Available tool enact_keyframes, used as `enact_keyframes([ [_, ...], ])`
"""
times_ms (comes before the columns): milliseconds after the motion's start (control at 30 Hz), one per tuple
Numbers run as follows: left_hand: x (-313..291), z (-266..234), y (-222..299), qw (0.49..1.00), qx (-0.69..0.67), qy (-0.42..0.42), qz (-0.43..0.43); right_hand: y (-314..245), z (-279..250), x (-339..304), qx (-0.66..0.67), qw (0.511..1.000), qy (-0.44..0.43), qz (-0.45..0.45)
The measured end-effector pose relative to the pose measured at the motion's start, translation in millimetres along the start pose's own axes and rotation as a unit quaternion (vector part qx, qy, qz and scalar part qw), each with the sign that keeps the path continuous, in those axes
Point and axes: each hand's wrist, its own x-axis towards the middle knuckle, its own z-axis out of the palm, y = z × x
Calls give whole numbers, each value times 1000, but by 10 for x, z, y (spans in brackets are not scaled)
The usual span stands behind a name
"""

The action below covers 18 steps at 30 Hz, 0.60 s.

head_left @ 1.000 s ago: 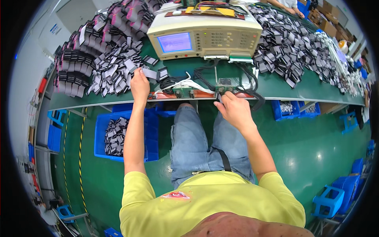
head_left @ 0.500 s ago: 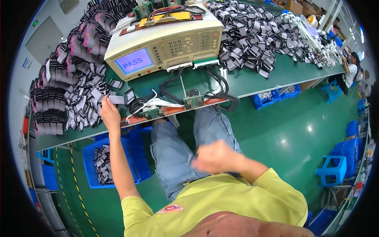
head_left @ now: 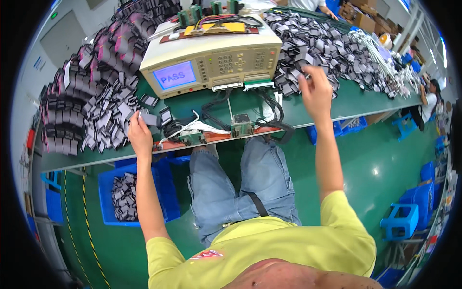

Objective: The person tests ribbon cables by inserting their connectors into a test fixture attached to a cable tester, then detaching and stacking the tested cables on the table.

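Counted: one tester, two loose heaps of ribbon cables, a left heap and a right heap, and one blue bin below the bench. Since the previous frame the right hand has moved from above the lap to the near edge of the right heap. Left hand pinches one grey ribbon cable between thumb and fingers, at the left heap's right side. Right fingers are bent; whether they hold anything cannot be told.
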Motion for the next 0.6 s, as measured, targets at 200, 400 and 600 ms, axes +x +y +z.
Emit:
enact_keyframes([
  [200,-101,-277,359,990,-73,71,100,-500,-20,-872,132,984,-107,49],
  [400,-490,-403,1535,808,-571,-70,-129,-856,121,-1147,293,929,-213,69],
  [600,-919,-3,1937,609,-734,-234,-187,-1023,286,-1285,503,794,-245,239],
])
